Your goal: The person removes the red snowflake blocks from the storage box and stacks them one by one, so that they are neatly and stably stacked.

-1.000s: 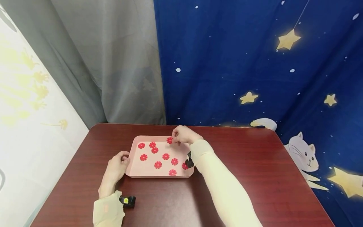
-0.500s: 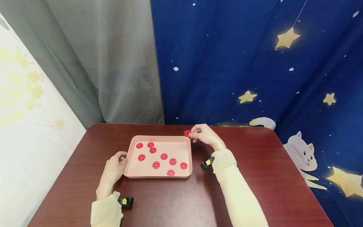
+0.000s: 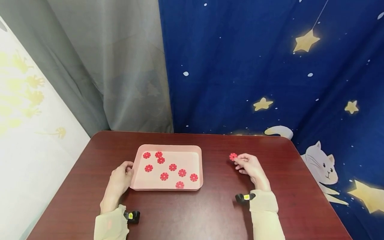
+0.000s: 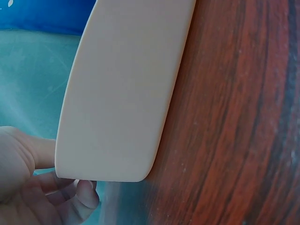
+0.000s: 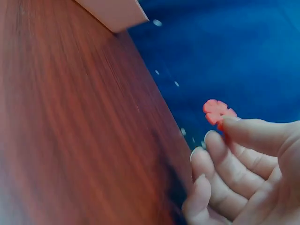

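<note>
A pink tray (image 3: 196, 166) lies on the table with several red, round, notched plastic discs (image 3: 164, 176) spread over its floor. My left hand (image 3: 119, 178) holds the tray at its left end, fingers curled at the wall; in the left wrist view the thumb (image 4: 44, 151) passes behind the tray's edge. Well to the right of the tray, my right hand (image 3: 251, 167) pinches one red notched disc (image 3: 233, 156) between thumb and fingertips, above the table. The right wrist view shows this disc (image 5: 216, 111) standing out past the thumb tip, its lower part covered by the fingers.
The dark red wooden table (image 3: 216, 206) has its back edge against a grey curtain (image 3: 135, 83) and a blue star-patterned curtain (image 3: 228, 83). A white patterned panel (image 3: 36, 150) borders the left side. Black wrist cameras (image 3: 132, 216) sit on both wrists.
My right hand has lifted a red disc from the tray's back right part and carried it right, over the rim and above the table. The left hand has stayed at the tray's left end.
</note>
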